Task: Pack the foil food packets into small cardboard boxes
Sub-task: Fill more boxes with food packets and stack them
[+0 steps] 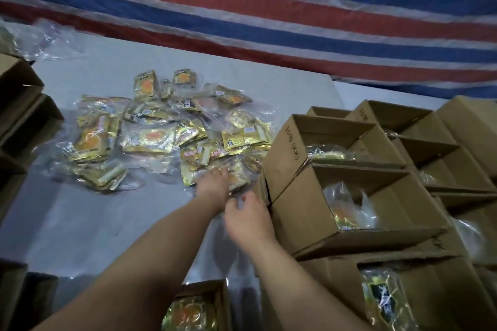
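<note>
Gold foil packets (150, 129) in clear bags, piled mid-table w/ boxes either side. My left hand (212, 185) is flat on the nearest bag, fingers straight. Right hand (248, 220) hovers just beside it, fingers loosely curled, holding nothing. Open cardboard boxes (349, 196) at right, some w/ packets inside already.

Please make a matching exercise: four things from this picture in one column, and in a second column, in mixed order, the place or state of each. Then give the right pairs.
Things:
1. left hand
2. right hand
3. striped tarpaulin
4. nearest open cardboard box on the right

Places or states:
A. hangs behind the table, in red, blue and white
B. holds a bagged bundle of foil packets inside
C. reaches onto the near edge of the pile of foil packets
D. hovers beside the box wall, fingers loosely curled

Pairs: 1-C, 2-D, 3-A, 4-B
</note>
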Demonstrator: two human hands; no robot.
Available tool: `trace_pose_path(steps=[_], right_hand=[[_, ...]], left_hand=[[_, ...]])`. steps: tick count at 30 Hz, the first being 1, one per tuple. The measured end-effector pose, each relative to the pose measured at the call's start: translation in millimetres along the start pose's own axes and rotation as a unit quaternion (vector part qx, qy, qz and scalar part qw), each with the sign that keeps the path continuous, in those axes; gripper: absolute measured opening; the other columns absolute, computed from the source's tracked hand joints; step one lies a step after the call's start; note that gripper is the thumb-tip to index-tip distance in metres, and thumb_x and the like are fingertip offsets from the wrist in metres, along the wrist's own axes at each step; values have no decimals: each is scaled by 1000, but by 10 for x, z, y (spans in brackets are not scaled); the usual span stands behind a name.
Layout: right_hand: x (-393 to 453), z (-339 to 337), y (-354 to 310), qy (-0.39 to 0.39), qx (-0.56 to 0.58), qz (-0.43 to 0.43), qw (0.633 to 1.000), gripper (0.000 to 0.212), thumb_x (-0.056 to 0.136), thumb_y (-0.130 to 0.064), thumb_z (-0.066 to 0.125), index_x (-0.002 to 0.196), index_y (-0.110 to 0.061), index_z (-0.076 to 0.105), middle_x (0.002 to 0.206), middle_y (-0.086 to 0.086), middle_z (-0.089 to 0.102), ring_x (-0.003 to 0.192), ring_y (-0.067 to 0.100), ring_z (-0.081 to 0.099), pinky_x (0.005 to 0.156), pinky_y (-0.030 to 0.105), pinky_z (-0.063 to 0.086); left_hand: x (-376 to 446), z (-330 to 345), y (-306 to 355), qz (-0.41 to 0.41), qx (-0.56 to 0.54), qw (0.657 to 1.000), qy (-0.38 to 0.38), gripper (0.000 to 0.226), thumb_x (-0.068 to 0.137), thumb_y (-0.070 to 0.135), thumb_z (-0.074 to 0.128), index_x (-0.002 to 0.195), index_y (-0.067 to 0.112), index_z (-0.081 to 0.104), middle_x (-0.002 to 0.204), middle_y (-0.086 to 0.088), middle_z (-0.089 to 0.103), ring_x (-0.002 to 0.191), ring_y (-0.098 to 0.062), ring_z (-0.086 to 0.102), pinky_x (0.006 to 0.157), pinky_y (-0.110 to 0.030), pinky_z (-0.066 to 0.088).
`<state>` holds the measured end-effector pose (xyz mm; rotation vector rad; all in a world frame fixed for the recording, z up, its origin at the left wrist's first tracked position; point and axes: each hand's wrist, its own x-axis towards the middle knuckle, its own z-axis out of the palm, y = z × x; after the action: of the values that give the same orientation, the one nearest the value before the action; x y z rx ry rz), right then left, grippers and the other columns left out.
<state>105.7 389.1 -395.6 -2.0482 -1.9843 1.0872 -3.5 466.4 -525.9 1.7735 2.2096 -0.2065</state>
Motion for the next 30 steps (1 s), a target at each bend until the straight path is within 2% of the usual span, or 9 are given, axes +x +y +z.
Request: trace_pose_path(steps=[6, 11, 14, 17, 20, 22, 24, 26, 30], right_hand=[[-54, -22, -159, -5, 35, 7, 999, 39, 100, -41, 40, 124, -14, 56, 125, 7, 55, 114, 26, 55, 94, 37, 45], [-162, -35, -293, 32, 169, 52, 984, 22, 97, -34, 51, 109, -16, 56, 111, 6, 62, 93, 23, 56, 72, 29, 42], [-283, -36, -348, -5, 281, 118, 952, 55, 96, -45, 56, 138, -10, 49, 137, 12, 56, 119, 29, 55, 94, 33, 46], [-466, -61, -410, -93, 366, 142, 915, 87, 86, -68, 58, 153, -23, 29, 152, 7, 41, 135, 32, 44, 104, 49, 44], [-679, -156, -563, -173, 474, 94, 858, 86, 68, -74, 65, 139, -30, 48, 117, 3, 68, 97, 24, 69, 73, 40, 55], [-805, -249, -672, -192, 532, 36, 824, 78, 62, -74, 69, 125, -28, 64, 96, 3, 74, 70, 16, 70, 63, 36, 55], [-925, -375, -797, -216, 567, -13, 795, 78, 61, -76, 71, 120, -25, 72, 97, 6, 74, 66, 16, 66, 57, 34, 52], [-1003, -521, -861, -230, 593, -62, 770, 79, 61, -73, 77, 120, -22, 72, 106, 11, 74, 78, 22, 69, 58, 36, 52], [-1148, -793, -844, -206, 632, -104, 740, 58, 80, -56, 67, 122, -16, 71, 127, 16, 66, 117, 30, 65, 85, 43, 57]], left_hand=[[-296, -136, -137, 0, -83, 995, -58, 58, 96, 40, 49, 146, 19, 28, 154, -14, 23, 136, -36, 35, 99, -52, 43], [-897, -556, -383, -23, -346, 938, 6, 39, 98, 19, 42, 137, 17, 45, 123, -16, 63, 109, -34, 61, 86, -33, 48], [-1305, -881, -550, -50, -403, 912, 49, 29, 100, 16, 38, 123, 13, 54, 112, -16, 67, 104, -33, 63, 85, -35, 50], [-1629, -1320, -634, -36, -455, 883, 113, 29, 98, 14, 36, 115, 17, 59, 100, -2, 68, 87, -11, 61, 79, -25, 49], [-1924, -1801, -624, -4, -512, 844, 161, 20, 98, 23, 39, 97, 29, 58, 82, 11, 62, 71, 6, 57, 72, -12, 48], [-2147, -2081, -556, 24, -561, 814, 146, 17, 97, 31, 45, 87, 27, 57, 75, 7, 62, 71, -8, 61, 78, -35, 54], [-2353, -2281, -500, 47, -564, 813, 135, 24, 95, 43, 48, 86, 24, 59, 72, 0, 66, 71, -18, 65, 77, -43, 55], [-2478, -2383, -457, 72, -542, 825, 140, 41, 94, 50, 46, 83, 13, 59, 67, -12, 66, 66, -27, 66, 71, -47, 56], [-2632, -2512, -457, 90, -480, 847, 210, 47, 97, 46, 39, 76, 9, 59, 64, -10, 65, 63, -24, 66, 60, -38, 53]])
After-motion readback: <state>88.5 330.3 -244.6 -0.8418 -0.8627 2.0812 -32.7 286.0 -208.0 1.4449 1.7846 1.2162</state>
